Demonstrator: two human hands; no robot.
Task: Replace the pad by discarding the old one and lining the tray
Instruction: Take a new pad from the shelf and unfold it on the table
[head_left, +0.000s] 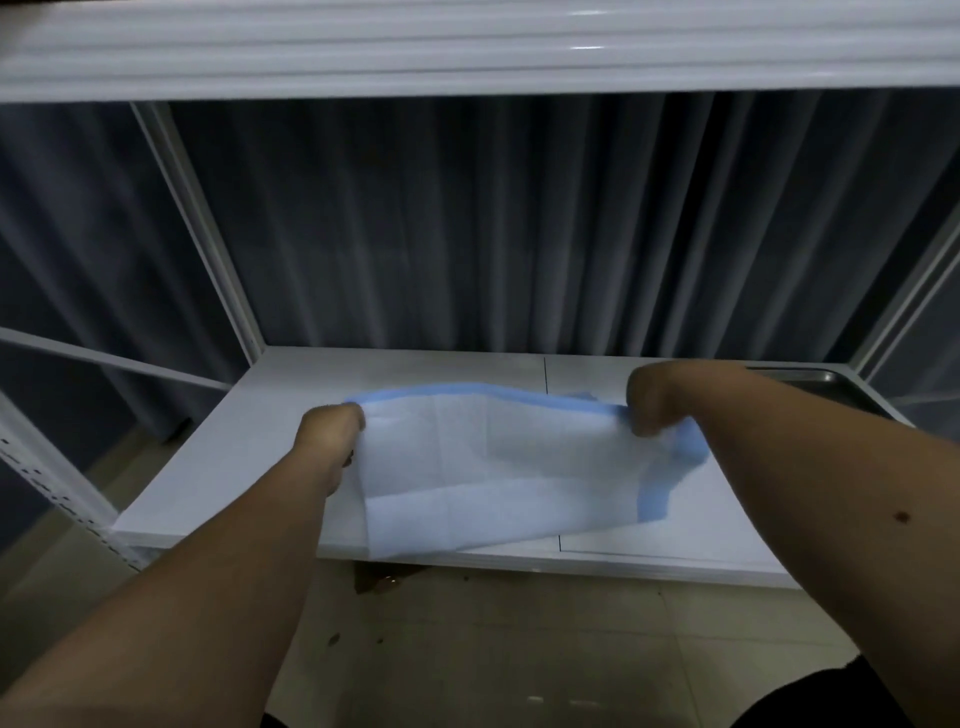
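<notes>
Both hands grip pad (498, 467) above shelf (218, 467) middle: left hand (330, 428) fingers curled on left edge, right hand (652, 400) on right. Tray (831, 384) at far right corner.

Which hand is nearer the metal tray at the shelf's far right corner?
Right. The right hand grips the pad at its right end, just left of the metal tray. The left hand grips the pad's opposite end, farther away.
</notes>
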